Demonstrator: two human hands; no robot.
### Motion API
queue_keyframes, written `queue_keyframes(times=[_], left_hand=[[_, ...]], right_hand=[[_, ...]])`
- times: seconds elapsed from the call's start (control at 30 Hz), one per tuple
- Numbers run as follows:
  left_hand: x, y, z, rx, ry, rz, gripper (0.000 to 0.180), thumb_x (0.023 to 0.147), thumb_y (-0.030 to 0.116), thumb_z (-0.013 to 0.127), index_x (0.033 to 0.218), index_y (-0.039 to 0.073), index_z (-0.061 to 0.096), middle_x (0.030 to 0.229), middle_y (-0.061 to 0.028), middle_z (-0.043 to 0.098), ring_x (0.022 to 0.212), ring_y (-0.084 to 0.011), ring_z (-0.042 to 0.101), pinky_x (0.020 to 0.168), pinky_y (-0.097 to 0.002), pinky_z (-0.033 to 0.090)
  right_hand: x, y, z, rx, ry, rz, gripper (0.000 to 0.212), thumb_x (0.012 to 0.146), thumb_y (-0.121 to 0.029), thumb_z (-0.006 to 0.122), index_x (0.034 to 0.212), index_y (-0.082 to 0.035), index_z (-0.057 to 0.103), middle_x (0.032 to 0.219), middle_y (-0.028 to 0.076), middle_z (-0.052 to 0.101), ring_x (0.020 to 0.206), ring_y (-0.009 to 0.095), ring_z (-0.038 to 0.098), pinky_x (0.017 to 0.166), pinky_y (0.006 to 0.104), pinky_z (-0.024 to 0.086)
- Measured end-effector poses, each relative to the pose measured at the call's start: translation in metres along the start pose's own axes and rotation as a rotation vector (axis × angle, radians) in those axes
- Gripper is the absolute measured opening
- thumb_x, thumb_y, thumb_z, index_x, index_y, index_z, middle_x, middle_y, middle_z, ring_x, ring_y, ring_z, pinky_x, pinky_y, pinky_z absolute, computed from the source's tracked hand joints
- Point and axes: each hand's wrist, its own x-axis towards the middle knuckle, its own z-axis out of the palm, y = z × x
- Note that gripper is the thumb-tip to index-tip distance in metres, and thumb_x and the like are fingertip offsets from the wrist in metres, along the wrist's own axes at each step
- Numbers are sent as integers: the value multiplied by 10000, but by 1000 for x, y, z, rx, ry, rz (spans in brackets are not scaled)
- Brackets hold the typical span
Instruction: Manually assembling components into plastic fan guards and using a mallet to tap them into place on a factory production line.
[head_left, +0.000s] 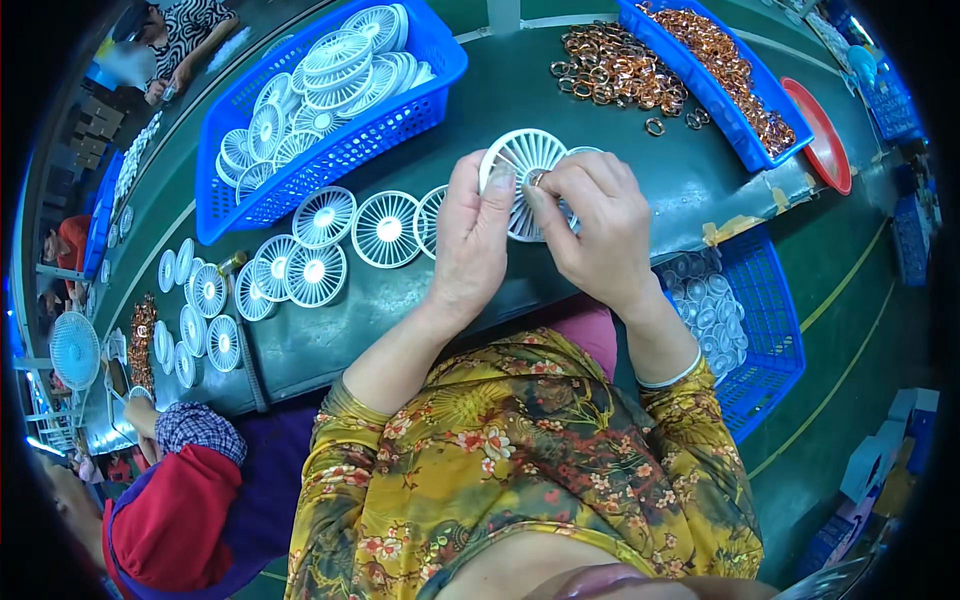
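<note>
My left hand (468, 240) grips the rim of a round white fan grille (527, 148) and holds it tilted up over the green table. With thumb and fingers closed together, my right hand (605, 225) pinches a small metal ring (537, 178) against the middle of the grille. The fingers hide much of that ring. Part of another white rim (585, 151) shows behind my right hand. Left of my hands, several more white grilles (386, 229) lie in a row on the table, some overlapping.
A blue basket (335, 165) heaped with white grilles stands at the far left. Copper-coloured rings (620, 70) lie loose beside a blue tray (708, 85) full of them. A red dish (825, 140) sits farther right. Below the table edge is another blue basket (765, 310). A co-worker (175, 520) sits to my left.
</note>
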Motion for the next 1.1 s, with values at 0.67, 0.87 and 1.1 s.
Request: queue_keyframes(times=[0.67,0.87,1.1], left_hand=[[-20,2,-2,-18,-286,18,407,923,229,617,1224,19,442,1042,-87,573,956,-160,588,801,-309,492],[-21,-8,-2,332,-347,303,431,900,247,593,1227,18,433,941,-239,614,786,-424,621,648,-474,488],[-26,-11,12,93,-163,90,350,914,227,586,1153,10,451,930,-176,605,840,-320,635,715,-405,495]], right_hand=[[-39,22,-24,727,-204,273,299,851,13,545,1129,30,652,1368,242,481,1339,384,378,1104,459,274],[-46,20,-22,930,-129,446,591,853,-1,589,1396,69,367,1411,266,414,1306,306,426,1088,402,316],[-59,30,-19,778,-132,508,390,864,40,556,1254,25,550,1362,272,466,1228,306,503,1017,398,405]])
